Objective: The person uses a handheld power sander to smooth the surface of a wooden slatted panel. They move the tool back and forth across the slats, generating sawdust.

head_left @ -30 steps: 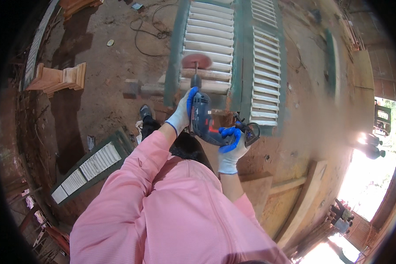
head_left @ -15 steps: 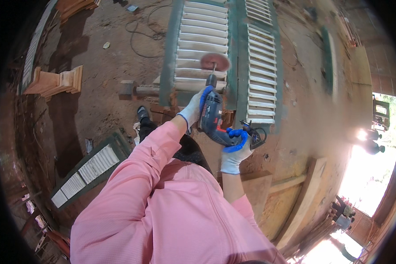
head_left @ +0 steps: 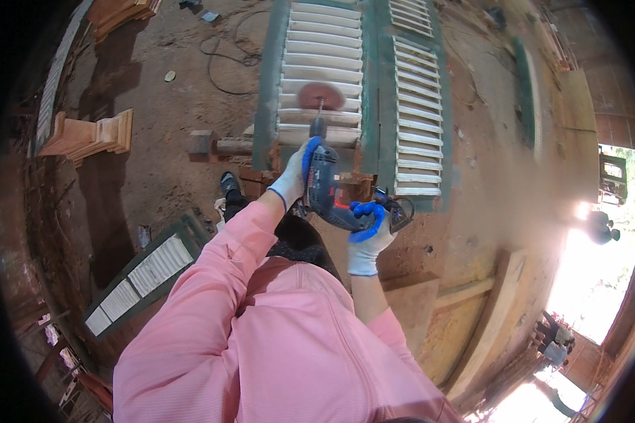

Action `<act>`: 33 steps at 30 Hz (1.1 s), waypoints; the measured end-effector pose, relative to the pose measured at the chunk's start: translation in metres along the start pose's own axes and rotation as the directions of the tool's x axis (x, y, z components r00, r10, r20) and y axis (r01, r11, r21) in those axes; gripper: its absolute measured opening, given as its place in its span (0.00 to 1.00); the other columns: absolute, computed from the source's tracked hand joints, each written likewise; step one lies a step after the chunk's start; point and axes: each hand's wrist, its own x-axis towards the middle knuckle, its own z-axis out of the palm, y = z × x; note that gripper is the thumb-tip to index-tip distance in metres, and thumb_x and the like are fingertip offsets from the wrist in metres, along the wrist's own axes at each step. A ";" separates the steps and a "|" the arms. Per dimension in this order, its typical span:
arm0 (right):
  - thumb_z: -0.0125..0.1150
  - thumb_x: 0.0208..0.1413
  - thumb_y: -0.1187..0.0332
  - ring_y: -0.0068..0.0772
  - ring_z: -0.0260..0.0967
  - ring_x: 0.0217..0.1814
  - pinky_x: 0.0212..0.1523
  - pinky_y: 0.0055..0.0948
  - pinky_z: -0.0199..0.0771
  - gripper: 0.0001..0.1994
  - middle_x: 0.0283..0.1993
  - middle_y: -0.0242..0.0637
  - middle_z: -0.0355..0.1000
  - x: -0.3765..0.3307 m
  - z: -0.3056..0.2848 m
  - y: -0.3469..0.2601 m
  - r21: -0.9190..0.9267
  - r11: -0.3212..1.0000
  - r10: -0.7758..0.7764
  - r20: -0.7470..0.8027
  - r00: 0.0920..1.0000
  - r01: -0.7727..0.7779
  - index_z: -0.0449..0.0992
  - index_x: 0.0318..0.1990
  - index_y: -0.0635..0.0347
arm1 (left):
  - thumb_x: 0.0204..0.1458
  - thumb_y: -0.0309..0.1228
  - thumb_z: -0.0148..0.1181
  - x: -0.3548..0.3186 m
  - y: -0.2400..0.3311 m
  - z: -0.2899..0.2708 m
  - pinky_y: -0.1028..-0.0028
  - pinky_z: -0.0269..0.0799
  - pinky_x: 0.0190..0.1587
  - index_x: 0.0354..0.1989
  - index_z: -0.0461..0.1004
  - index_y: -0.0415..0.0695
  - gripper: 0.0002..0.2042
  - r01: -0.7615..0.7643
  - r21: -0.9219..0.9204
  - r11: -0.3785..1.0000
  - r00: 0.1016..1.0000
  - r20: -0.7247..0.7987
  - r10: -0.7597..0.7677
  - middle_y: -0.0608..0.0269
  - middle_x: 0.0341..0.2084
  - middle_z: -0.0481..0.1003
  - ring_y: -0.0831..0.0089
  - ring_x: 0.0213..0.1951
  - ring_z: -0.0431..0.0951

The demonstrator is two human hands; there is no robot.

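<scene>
A dark blue electric drill [head_left: 324, 185] is held in both my gloved hands. My left hand [head_left: 298, 173], in a white and blue glove, wraps round its front body near the chuck. Round the rear handle, beside a red trigger, my right hand [head_left: 372, 231] is closed. A reddish round sanding disc [head_left: 321, 96], blurred as if spinning, is fitted in the chuck. It lies over the white slats of a green-framed louvred shutter [head_left: 322, 51]; whether it touches them I cannot tell. To the right stands a second row of slats [head_left: 418, 120] in green framing.
Another green shutter [head_left: 144, 275] lies at lower left. Wooden moulded blocks [head_left: 95, 134] stand on the dusty ground at left. A wooden beam [head_left: 222, 146] sticks out beside the shutter. A thin cable [head_left: 222, 63] curls on the ground. Planks and a board [head_left: 490, 317] lie at lower right.
The drill and its disc have shifted left across the slats, with both my hands moving along. My grip on it looks the same.
</scene>
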 end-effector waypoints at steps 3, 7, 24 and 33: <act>0.54 0.57 0.74 0.38 0.75 0.27 0.37 0.40 0.81 0.09 0.24 0.41 0.72 -0.004 0.011 0.004 0.101 0.994 0.046 0.053 0.998 -0.051 0.71 0.42 0.71 | 0.55 0.55 0.58 -0.021 0.011 -0.011 0.64 0.79 0.32 0.37 0.78 0.51 0.19 -0.031 -0.013 0.999 0.999 -0.040 0.030 0.64 0.28 0.79 0.67 0.26 0.79; 0.52 0.57 0.70 0.39 0.71 0.25 0.37 0.41 0.78 0.12 0.21 0.40 0.70 -0.011 0.021 0.005 0.009 0.998 0.059 0.032 0.998 -0.060 0.69 0.44 0.69 | 0.58 0.53 0.55 -0.037 0.017 -0.002 0.65 0.80 0.29 0.36 0.78 0.46 0.21 -0.046 -0.049 0.998 0.996 -0.074 0.043 0.62 0.26 0.80 0.67 0.24 0.79; 0.50 0.59 0.65 0.41 0.71 0.32 0.45 0.47 0.75 0.11 0.24 0.38 0.69 0.015 -0.027 -0.016 0.000 0.997 -0.072 -0.135 0.988 0.073 0.72 0.35 0.65 | 0.59 0.48 0.57 0.044 -0.026 0.050 0.67 0.79 0.32 0.41 0.76 0.48 0.16 -0.041 0.092 0.995 0.985 0.170 0.025 0.62 0.29 0.79 0.69 0.27 0.79; 0.50 0.58 0.67 0.37 0.71 0.27 0.42 0.44 0.76 0.13 0.22 0.39 0.69 0.018 -0.016 -0.020 -0.033 0.998 0.062 -0.006 0.998 -0.062 0.70 0.47 0.67 | 0.58 0.50 0.57 -0.003 -0.013 0.025 0.67 0.78 0.32 0.40 0.76 0.50 0.16 -0.049 -0.010 0.999 0.998 0.043 0.049 0.63 0.28 0.79 0.69 0.26 0.79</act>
